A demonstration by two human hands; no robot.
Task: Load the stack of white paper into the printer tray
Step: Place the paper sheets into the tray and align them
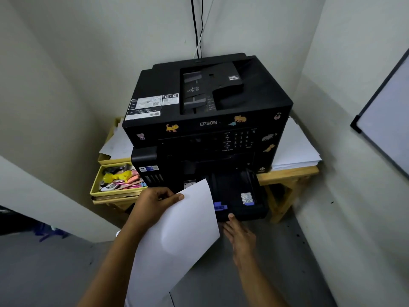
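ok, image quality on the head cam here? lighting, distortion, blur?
Head view: dim, flat light; the black printer and pulled-out tray lose detail in shadow. Strong wide-angle bend in walls and whiteboard. Paper in the left hand is brightest, not blown. Right hand slightly soft.

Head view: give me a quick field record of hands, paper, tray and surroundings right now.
left hand: grips the white paper stack at its upper left edge
right hand: fingers straight, thumb touching the front edge of the tray
printer tray: pulled out of the Epson printer, no paper visible in it
paper stack position: tilted, above and left of the tray, not inserted
nearby: yellow organizer drawer left, loose sheets right
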